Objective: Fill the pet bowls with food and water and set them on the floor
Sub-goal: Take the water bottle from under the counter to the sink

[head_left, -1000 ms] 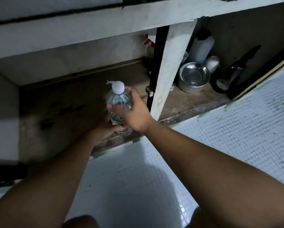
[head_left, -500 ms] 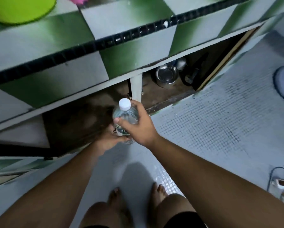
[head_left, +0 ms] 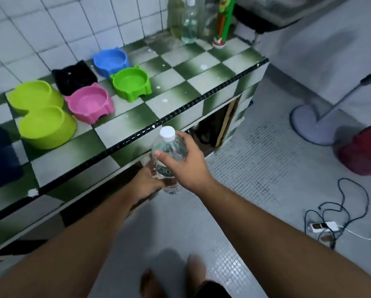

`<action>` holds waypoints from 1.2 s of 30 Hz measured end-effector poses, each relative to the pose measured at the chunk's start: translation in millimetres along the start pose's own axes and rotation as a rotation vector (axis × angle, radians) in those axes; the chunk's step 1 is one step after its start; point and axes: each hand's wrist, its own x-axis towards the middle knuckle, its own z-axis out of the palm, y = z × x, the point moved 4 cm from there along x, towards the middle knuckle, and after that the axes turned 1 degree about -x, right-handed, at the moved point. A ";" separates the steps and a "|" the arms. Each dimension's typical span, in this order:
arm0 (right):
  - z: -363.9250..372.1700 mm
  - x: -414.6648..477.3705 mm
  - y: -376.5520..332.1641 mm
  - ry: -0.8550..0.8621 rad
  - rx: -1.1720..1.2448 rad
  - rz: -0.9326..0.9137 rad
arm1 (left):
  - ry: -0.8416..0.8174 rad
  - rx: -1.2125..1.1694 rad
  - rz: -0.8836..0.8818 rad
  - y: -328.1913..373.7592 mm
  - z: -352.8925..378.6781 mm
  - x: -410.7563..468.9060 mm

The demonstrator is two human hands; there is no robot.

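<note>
I hold a clear water bottle (head_left: 169, 147) with a white cap upright, in front of the counter's edge. My right hand (head_left: 184, 162) grips its upper body. My left hand (head_left: 146, 179) holds it lower down, partly hidden behind the bottle. On the green-and-white checkered counter (head_left: 180, 82) stand several empty pet bowls: a pink one (head_left: 89, 104), a green one (head_left: 131, 84), a blue one (head_left: 110, 62), a black one (head_left: 73, 78) and a lime double bowl (head_left: 40, 115).
Bottles (head_left: 188, 20) and a tall can (head_left: 223, 22) stand at the counter's back. An open cupboard (head_left: 210, 130) gapes below. On the mosaic floor are a fan base (head_left: 309, 123), a red bucket (head_left: 365, 149) and a power strip with cables (head_left: 322, 225). My bare feet (head_left: 171, 278) show below.
I have stood up from the cupboard under the counter, bringing the bottle up with both hands. The counter top and the bowls have come into view.
</note>
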 end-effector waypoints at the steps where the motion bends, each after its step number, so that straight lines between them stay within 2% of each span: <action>1: -12.5 3.8 -13.6 0.023 0.000 -0.019 | -0.007 0.029 0.029 21.6 5.0 4.2; 8: -93.4 31.6 -98.0 0.147 -0.008 -0.114 | -0.001 0.107 0.207 141.4 28.7 35.3; 13: -140.0 51.9 -151.3 0.216 -0.068 -0.175 | 0.075 0.043 0.200 200.9 40.3 58.8; 29: -158.9 165.9 -199.6 0.360 -0.082 -0.141 | -0.040 0.118 0.265 280.3 -7.1 169.0; 36: -164.9 223.7 -195.4 0.355 -0.046 -0.121 | -0.058 0.144 0.274 293.9 -17.0 220.8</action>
